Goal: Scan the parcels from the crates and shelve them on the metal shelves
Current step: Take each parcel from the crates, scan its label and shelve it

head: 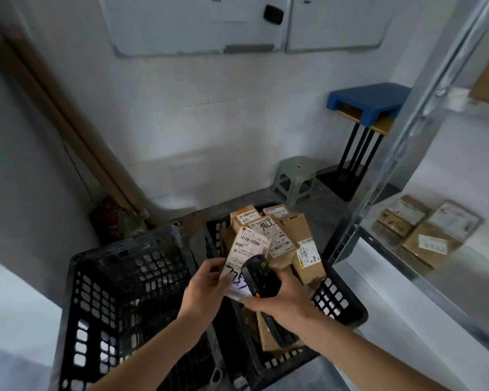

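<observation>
The left hand (pixel 206 286) pinches a white labelled parcel (pixel 244 258) whose long axis runs up and away from it, while the right hand (pixel 277 299), just beside, grips the handheld scanner (pixel 259 275) aimed over the label, above the parcel-filled black crate (pixel 342 300).

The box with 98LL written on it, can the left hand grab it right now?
Probably not yet. The left hand already holds a white parcel. The box lies on top of the pile, uncovered, so a free hand could likely take it.
</observation>
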`<state>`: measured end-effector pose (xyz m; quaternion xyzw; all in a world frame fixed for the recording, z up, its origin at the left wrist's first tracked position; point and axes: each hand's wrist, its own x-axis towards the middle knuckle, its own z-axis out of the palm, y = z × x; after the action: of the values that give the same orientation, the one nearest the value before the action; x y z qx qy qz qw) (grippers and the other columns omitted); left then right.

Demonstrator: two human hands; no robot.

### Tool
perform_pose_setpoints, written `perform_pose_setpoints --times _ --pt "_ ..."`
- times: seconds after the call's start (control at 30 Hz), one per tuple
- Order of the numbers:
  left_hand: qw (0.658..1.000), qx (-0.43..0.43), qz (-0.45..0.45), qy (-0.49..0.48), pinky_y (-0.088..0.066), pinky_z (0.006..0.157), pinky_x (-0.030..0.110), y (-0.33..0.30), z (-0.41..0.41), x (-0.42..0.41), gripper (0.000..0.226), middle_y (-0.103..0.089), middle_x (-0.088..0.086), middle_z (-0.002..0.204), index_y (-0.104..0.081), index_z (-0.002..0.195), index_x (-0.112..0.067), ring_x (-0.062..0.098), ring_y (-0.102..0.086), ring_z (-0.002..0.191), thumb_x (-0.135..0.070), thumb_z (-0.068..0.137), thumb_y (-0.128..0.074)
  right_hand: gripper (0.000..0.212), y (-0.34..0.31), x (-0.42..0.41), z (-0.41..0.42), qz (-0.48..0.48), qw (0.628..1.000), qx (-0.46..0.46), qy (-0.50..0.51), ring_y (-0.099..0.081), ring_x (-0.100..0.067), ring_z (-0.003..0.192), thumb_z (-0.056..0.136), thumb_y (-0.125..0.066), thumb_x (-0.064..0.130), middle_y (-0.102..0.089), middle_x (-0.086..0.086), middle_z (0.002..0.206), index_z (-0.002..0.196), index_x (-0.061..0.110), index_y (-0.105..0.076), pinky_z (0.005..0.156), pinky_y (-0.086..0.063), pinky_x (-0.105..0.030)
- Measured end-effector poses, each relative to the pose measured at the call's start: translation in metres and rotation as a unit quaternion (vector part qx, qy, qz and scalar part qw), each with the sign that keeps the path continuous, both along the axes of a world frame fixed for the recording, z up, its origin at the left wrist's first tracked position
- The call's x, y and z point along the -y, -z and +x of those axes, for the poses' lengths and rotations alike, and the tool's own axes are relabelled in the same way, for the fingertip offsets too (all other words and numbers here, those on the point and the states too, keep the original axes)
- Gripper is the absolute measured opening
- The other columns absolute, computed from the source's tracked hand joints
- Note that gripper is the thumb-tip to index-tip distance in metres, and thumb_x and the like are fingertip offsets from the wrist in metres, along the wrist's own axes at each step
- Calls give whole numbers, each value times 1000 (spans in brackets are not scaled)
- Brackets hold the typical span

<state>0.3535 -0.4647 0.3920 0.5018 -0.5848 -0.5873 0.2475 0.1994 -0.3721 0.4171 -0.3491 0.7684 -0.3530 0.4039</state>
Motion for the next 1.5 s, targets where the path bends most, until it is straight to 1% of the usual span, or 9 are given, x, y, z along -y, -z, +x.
perform_pose_setpoints --times 0.13,0.33,0.53,0.77,0.97,1.1,1.23,1.37,1.5 --pt "999 -15 -15 42 -46 61 20 -30 -6 -24 20 -77 -14 97 -60 109 -46 3 -70 78 -28 99 -61 38 -22 -37 -4 -23 1000 4 21 -71 -14 94 67 -92 20 -74 -5 100 97 25 -69 85 -59 -34" --pt "996 -62 -15 58 -56 74 34 -70 -30 -80 18 -77 -6 104 -59 110 -33 12 -73 89 -22 97 -64 50 -63 -106 -22 -75 996 26 47 -67 8 93 73 -90 10 -70 17 98 107 34 -63 65 -49 -6" --pt "994 -67 -49 73 -55 92 39 -100 -65 -158 21 -72 -13 113 -63 116 -38 8 -67 104 -33 96 -65 62 -106 -196 -39 -80 994 -5 80 -69 -5 100 59 -93 28 -74 12 105 116 32 -66 93 -58 -33" --pt "983 -67 -66 157 -58 78 40 -161 -114 -235 11 -77 -7 96 -68 105 -39 16 -73 90 -36 94 -67 69 -168 -297 -71 -76 988 -45 130 -69 -10 98 46 -86 37 -73 12 102 111 34 -64 93 -58 -38" --pt "978 -61 -44 194 -42 57 32 -203 -160 -282 18 -70 -5 66 -68 90 -36 13 -57 56 -18 95 -67 47 -211 -368 -96 -81 980 -77 167 -65 3 85 68 -91 16 -70 15 95 101 33 -61 70 -49 -10" --pt "968 -65 -18 241 -56 87 46 -226 -183 -313 16 -73 -6 76 -66 96 -29 19 -68 80 -14 92 -70 58 -232 -406 -107 -68 974 -89 197 -69 -8 97 64 -92 23 -72 12 103 114 31 -63 87 -57 -27" --pt "958 -78 -38 273 -57 70 30 -242 -196 -333 18 -73 -9 67 -67 101 -31 12 -69 69 -17 91 -72 66 -248 -437 -114 -43 970 -111 212 -70 -8 97 59 -94 28 -74 12 105 118 32 -65 93 -58 -34" --pt "941 -65 -56 326 -60 88 43 -251 -202 -342 19 -78 -6 82 -65 106 -35 20 -73 88 -25 92 -71 70 -269 -460 -118 6 966 -170 195 -67 -7 98 64 -93 32 -71 13 112 127 31 -61 83 -55 -23" --pt "924 -40 -79 373 -59 89 43 -257 -199 -341 20 -78 -11 89 -62 111 -39 14 -74 91 -35 92 -68 71 -289 -489 -119 104 938 -278 181 -64 -12 105 66 -89 50 -68 13 117 127 35 -56 93 -54 -34"
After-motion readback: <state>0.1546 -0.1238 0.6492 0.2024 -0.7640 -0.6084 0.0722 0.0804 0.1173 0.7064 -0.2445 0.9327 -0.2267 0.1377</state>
